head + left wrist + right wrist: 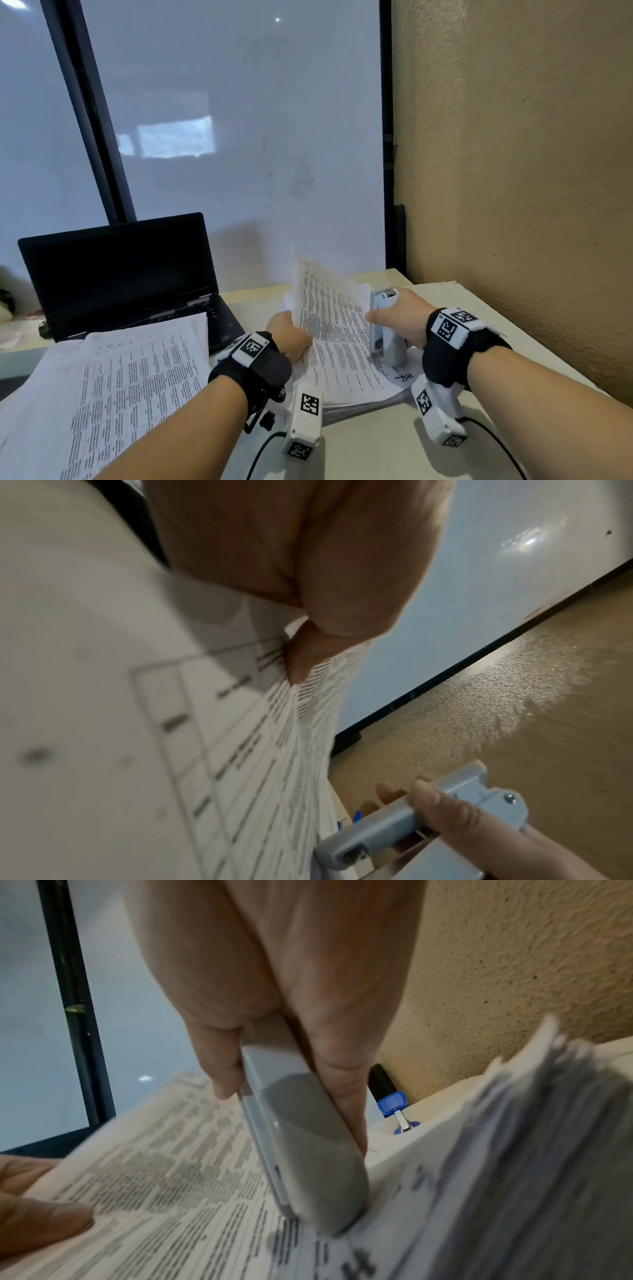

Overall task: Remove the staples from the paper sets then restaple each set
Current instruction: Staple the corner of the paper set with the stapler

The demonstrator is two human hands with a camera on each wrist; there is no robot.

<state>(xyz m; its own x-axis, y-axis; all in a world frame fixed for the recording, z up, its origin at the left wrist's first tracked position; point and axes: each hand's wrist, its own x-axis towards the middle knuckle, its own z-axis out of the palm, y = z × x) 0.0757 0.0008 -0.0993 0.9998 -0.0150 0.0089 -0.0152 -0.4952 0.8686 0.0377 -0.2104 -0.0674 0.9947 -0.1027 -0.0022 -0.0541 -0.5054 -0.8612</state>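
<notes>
Right hand [400, 320]: it is gripping a grey stapler [385, 330], thumb on one side and fingers curled round the other; in the right wrist view the stapler's [308, 1139] nose is pointing down onto the printed sheets.
Left hand [289, 334]: it is pinching the lifted pages of a paper set [329, 315] between thumb and fingers, holding them raised and fanned; the left wrist view shows the thumb [301, 656] pressing on the sheets' edge.
Paper set: it is lying on a thick stack of papers [359, 394] between the two hands, its upper pages standing tilted up toward the left hand, and the stapler is touching it near its right-hand edge.
Second pile [113, 387]: more printed sheets are lying to the left, partly covering the laptop's keyboard.
Laptop [120, 270]: it is sitting open with a dark screen at the left rear of the counter [376, 452].
Blue-and-black item [390, 1099]: it is resting by the textured wall [531, 171] beyond the stapler; what it is cannot be told.
Behind: a frosted glass panel [239, 120] is standing at the back of the counter.
</notes>
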